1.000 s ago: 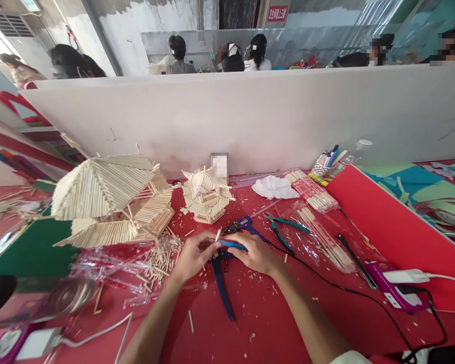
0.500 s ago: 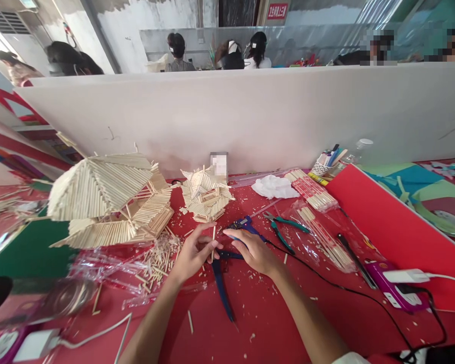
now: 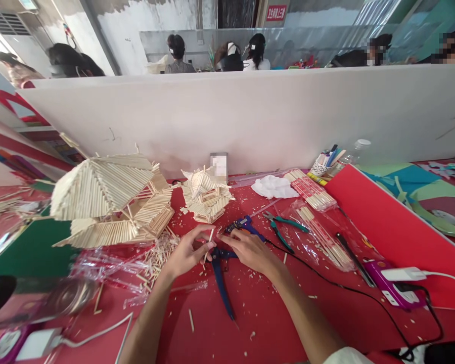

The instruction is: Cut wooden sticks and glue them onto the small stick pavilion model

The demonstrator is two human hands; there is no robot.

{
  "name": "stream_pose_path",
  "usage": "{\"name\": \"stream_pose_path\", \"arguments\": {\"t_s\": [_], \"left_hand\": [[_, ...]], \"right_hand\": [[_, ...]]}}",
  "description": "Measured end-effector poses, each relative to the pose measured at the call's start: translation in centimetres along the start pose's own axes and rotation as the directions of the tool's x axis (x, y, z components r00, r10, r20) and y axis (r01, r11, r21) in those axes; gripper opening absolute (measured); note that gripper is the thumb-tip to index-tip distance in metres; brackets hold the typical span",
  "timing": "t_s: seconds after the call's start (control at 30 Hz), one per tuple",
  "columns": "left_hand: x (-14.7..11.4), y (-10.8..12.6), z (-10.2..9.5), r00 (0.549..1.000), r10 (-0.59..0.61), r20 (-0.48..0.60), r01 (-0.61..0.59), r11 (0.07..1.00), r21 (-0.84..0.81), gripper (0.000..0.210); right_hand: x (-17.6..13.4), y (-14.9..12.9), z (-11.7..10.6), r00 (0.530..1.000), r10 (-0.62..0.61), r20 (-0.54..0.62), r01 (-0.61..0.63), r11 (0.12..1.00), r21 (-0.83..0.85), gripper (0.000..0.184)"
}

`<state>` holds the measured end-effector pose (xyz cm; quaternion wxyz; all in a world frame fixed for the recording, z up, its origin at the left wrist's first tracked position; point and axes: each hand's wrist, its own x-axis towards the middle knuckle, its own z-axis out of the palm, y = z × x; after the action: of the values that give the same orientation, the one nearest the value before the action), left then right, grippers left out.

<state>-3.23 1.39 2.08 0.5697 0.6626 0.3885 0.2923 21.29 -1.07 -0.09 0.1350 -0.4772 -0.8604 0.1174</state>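
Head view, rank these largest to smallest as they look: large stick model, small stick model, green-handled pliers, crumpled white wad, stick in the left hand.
1. Large stick model
2. Small stick model
3. Green-handled pliers and crumpled white wad, too alike to rank
4. Stick in the left hand

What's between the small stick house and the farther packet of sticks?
In the head view, a crumpled white tissue or cloth, close to the packet, then flecked red tabletop toward the house.

Red tbl (image 3: 197,333), lt-tan stick (image 3: 211,235), dk-blu tool (image 3: 222,292)
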Motion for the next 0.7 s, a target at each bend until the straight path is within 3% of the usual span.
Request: {"name": "stream_pose_path", "arguments": {"t_s": [0.1,0.2,0.33,0.4,0.57,0.7], "left_hand": [[-0.2,0.4,-1.0,1.000,-0.008,0.007,0.008,0.997,0.078,0.050],[-0.3,0.6,-1.6,1.000,0.001,-0.008,0.000,0.995,0.103,0.048],[-0.2,0.2,-2.1,1.000,0.019,-0.016,-0.016,0.987,0.159,0.045],[-0.2,-0.1,-2.4,0.999,0.037,-0.020,-0.032,0.978,0.208,0.044],[-0.2,-0.2,-2.8,0.998,0.047,-0.034,-0.036,0.959,0.282,0.044],[-0.4,0.3,-3.0,0.997,0.066,-0.040,-0.053,0.960,0.275,0.045]], "right_hand": [[-0.2,-1.0,-0.6,0.999,-0.017,-0.038,0.015,0.998,-0.060,0.043],[-0.7,-3.3,-0.7,0.999,0.050,-0.012,-0.050,0.997,-0.061,0.038],[-1.8,-7.3,1.4,0.971,0.222,0.086,-0.213,0.971,-0.106,0.090],[-2.4,-8.6,2.7,0.957,0.274,0.092,-0.259,0.954,-0.150,0.104],[-3.1,-9.0,4.0,0.938,0.344,0.035,-0.325,0.913,-0.246,0.088],[-3.2,-8.1,3.4,0.953,0.302,0.024,-0.286,0.925,-0.251,0.070]]}}
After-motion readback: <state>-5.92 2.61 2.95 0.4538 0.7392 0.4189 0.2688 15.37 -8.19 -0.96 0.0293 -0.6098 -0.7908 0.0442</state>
